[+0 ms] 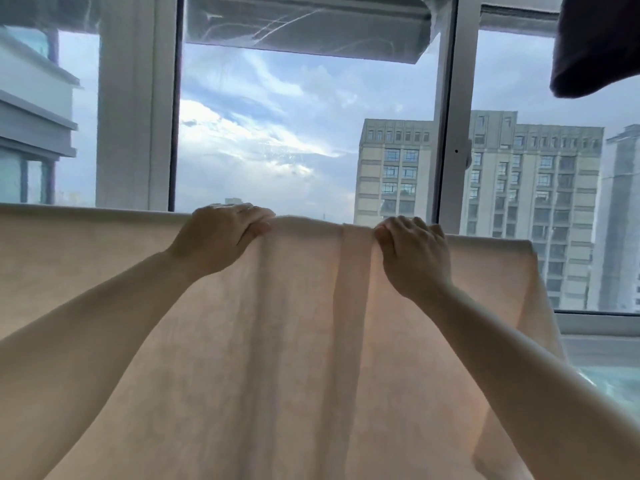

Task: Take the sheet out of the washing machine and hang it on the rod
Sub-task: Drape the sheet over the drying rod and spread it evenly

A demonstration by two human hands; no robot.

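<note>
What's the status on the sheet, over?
Left hand and right hand both gripping the sheet along its top fold. Sheet draped, hanging down. Rod hidden. Dark cloth upper right, clear.

A pale peach sheet [294,341] hangs draped over a support hidden beneath its top fold, so the rod itself cannot be seen, with the fabric falling in long vertical creases and its right edge hanging free.

Open air above the sheet's top edge

The hanging sheet [294,341] blocks everything below; a dark cloth [599,43] hangs at upper right.
</note>
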